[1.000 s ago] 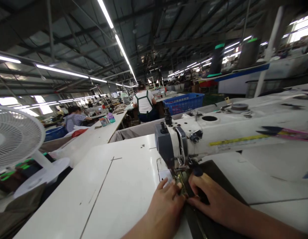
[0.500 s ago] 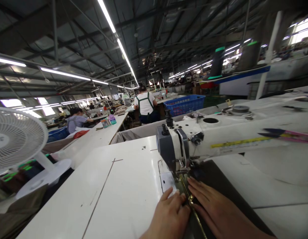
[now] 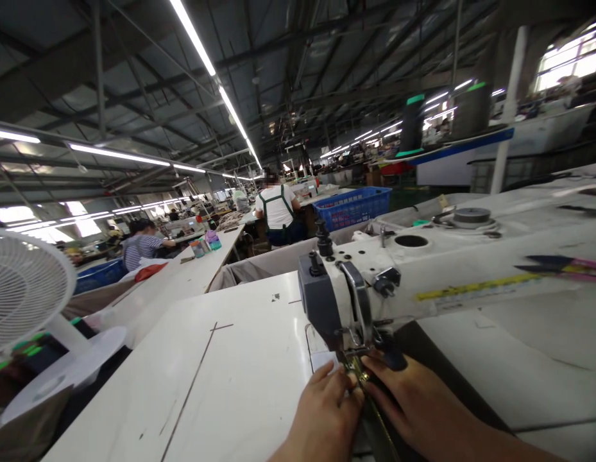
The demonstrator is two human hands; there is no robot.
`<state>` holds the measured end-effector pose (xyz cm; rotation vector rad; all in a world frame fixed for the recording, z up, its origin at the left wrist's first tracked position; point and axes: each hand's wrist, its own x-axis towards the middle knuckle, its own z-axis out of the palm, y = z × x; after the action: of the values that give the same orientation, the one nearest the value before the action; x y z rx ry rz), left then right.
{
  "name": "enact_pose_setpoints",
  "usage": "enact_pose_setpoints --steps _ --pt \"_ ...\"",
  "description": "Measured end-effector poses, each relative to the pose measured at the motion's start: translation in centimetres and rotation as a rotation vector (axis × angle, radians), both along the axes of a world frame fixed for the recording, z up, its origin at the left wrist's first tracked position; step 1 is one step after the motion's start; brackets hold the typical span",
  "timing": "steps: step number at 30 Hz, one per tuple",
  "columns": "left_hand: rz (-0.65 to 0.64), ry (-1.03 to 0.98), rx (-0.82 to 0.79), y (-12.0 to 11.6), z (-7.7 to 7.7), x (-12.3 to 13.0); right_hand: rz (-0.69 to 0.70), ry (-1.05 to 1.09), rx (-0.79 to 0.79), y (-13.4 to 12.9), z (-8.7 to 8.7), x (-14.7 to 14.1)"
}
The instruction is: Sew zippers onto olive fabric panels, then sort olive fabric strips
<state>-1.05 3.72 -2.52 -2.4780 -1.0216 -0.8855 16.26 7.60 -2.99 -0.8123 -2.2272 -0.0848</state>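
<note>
A dark fabric piece (image 3: pixel 451 378) with a gold zipper (image 3: pixel 382 420) lies under the needle area of a white and grey sewing machine (image 3: pixel 321 295). On the zipper's left side rests my left hand (image 3: pixel 329 407), its fingers bent and pressed together at the fabric edge near the metal plate. My right hand (image 3: pixel 417 391) lies flat over the fabric on the zipper's right, fingers stretched toward the presser foot. The fingertips of both hands are close to the foot, with the zipper between them.
A white fan (image 3: pixel 28 289) stands at the left. Scissors (image 3: pixel 562 266) and a yellow tape (image 3: pixel 475 287) are on the machine arm. Beyond the white table (image 3: pixel 240 366) are a blue basket (image 3: pixel 355 208) and two seated people.
The fabric and zipper have moved forward toward the presser foot, and my right hand has moved with them, nearer the machine. The whole view has shifted slightly.
</note>
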Motion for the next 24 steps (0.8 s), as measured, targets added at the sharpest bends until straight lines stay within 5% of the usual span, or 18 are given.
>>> enact_pose_setpoints --steps 15,20,24 --pt "0.048 -0.025 -0.101 0.7 0.1 0.0 -0.085 0.092 -0.111 2.1 -1.5 -0.6" --pt "0.065 -0.007 -0.126 0.8 0.0 -0.1 -0.174 -0.022 -0.055 2.5 -0.4 -1.5" --pt "0.134 0.034 -0.216 0.2 0.6 -0.2 -0.104 -0.059 -0.104 1.2 1.4 0.0"
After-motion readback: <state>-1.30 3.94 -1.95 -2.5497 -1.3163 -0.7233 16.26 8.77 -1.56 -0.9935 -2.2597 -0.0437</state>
